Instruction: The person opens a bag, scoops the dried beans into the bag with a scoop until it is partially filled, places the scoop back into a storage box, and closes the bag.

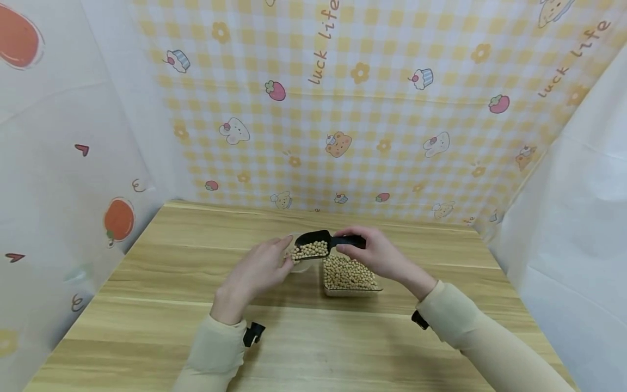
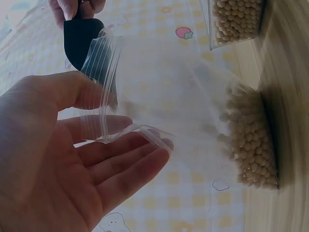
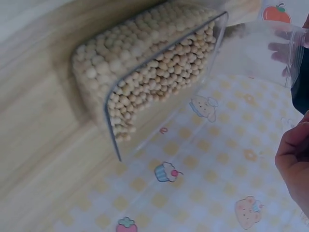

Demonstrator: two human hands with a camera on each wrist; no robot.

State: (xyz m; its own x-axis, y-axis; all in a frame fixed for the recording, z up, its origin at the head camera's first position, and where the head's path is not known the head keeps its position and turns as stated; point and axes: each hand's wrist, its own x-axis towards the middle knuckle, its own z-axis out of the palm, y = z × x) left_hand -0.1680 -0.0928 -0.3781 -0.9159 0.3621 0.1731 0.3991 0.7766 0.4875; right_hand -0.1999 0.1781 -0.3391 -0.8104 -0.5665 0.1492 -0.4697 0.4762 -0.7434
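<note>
Your right hand (image 1: pixel 375 253) grips the scoop (image 1: pixel 315 236), its long axis pointing left, lip seemingly inside the bag (image 2: pixel 164 87) your left hand (image 1: pixel 257 269) pinches.

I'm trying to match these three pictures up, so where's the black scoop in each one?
Head: the black scoop is just below the middle, held by the right hand.
Left wrist: the scoop is at upper left, its lower part seen through the clear bag.
Right wrist: the scoop is at the right edge, cut off by the frame.
Shared landmark: the bean box, in all three views.
</note>
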